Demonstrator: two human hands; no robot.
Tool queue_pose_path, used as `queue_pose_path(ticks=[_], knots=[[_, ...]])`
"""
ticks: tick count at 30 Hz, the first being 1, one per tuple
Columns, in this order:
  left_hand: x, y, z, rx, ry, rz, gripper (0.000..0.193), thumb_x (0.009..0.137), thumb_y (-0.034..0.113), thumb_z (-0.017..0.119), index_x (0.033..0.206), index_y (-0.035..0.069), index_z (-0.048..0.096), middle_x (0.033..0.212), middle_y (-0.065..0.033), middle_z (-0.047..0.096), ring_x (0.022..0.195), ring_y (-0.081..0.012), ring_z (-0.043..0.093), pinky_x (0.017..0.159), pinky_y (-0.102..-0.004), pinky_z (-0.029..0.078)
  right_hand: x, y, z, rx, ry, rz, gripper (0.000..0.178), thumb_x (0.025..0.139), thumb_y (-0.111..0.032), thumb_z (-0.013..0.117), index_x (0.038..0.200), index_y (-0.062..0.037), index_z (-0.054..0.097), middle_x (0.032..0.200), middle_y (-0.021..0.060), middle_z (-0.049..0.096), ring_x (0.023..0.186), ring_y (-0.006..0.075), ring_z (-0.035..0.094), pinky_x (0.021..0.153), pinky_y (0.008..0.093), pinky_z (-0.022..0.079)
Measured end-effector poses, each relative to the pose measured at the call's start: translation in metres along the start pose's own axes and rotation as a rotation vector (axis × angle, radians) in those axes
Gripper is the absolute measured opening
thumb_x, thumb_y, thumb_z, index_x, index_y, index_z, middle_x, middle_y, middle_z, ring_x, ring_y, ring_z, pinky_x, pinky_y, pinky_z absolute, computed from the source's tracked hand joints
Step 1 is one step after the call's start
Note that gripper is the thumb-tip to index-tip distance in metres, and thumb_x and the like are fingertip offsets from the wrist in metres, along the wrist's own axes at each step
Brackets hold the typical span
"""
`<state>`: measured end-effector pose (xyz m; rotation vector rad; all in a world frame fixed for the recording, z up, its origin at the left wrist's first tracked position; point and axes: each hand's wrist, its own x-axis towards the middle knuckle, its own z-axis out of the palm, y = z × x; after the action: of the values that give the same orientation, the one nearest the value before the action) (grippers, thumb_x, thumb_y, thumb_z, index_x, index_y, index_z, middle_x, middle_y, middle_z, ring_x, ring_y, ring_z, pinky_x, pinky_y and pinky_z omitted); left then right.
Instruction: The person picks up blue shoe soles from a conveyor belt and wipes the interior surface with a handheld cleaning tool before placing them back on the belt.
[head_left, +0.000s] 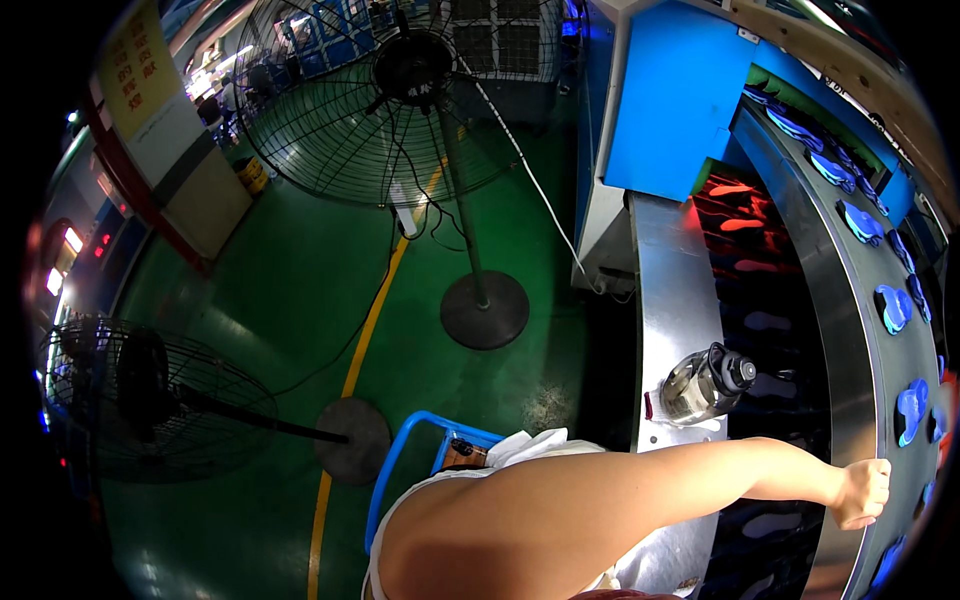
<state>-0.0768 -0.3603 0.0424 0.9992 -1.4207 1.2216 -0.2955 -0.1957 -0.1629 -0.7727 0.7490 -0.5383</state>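
My left arm reaches across the metal ledge to the right. At its end my left hand [862, 495] is closed in a fist over the metal rim [845, 340] of the upper conveyor, and no object shows in it. Blue sole-shaped pieces [911, 410] lie in rows on the conveyor's dark belt, the nearest ones just beyond the fist. Below, on a lower dark belt, lie several flat sole shapes [768, 321], some lit red near the blue machine. My right hand is out of the picture.
A clear bottle with a black lid [700, 385] stands on the metal ledge [680, 270]. Beyond it rises a blue machine housing [665, 100]. Two pedestal fans, one upright [485, 308] and one at left [352, 440], stand on the green floor with trailing cables. A blue tubular frame [395, 455] is beside me.
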Motion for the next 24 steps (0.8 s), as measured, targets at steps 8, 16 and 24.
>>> queue_pose_path(ticks=[8, 16, 24], knots=[[0.001, 0.003, -0.003, -0.02, 0.036, -0.018, 0.022, 0.049, 0.022, 0.058, 0.066, 0.008, 0.058, 0.051, -0.0008, 0.05, 0.049, -0.0196, 0.049, 0.062, -0.0353, 0.036, -0.012, 0.002, -0.012, 0.035, 0.031, 0.019, 0.028, 0.081, -0.029, 0.054, 0.092, -0.0037, 0.057, 0.086, 0.007, 0.061, 0.077, 0.0154, 0.056, 0.062, 0.0244, 0.042], [0.007, 0.004, -0.009, -0.063, 0.059, 0.002, 0.042, 0.048, 0.013, 0.058, 0.088, 0.001, 0.058, 0.055, -0.0013, 0.051, 0.049, -0.0188, 0.05, 0.062, -0.0341, 0.038, -0.034, 0.009, -0.021, 0.065, 0.058, 0.029, 0.028, 0.08, -0.029, 0.054, 0.092, -0.0039, 0.058, 0.085, 0.007, 0.061, 0.077, 0.0155, 0.056, 0.062, 0.0243, 0.042], [0.002, 0.008, -0.005, -0.067, -0.034, -0.122, 0.052, 0.048, 0.012, 0.058, 0.097, -0.005, 0.054, 0.055, -0.004, 0.049, 0.051, -0.0214, 0.052, 0.07, -0.0356, 0.041, -0.041, 0.007, -0.03, 0.087, 0.063, 0.009, 0.027, 0.079, -0.028, 0.055, 0.092, -0.004, 0.058, 0.085, 0.007, 0.061, 0.077, 0.0155, 0.056, 0.061, 0.0241, 0.042]])
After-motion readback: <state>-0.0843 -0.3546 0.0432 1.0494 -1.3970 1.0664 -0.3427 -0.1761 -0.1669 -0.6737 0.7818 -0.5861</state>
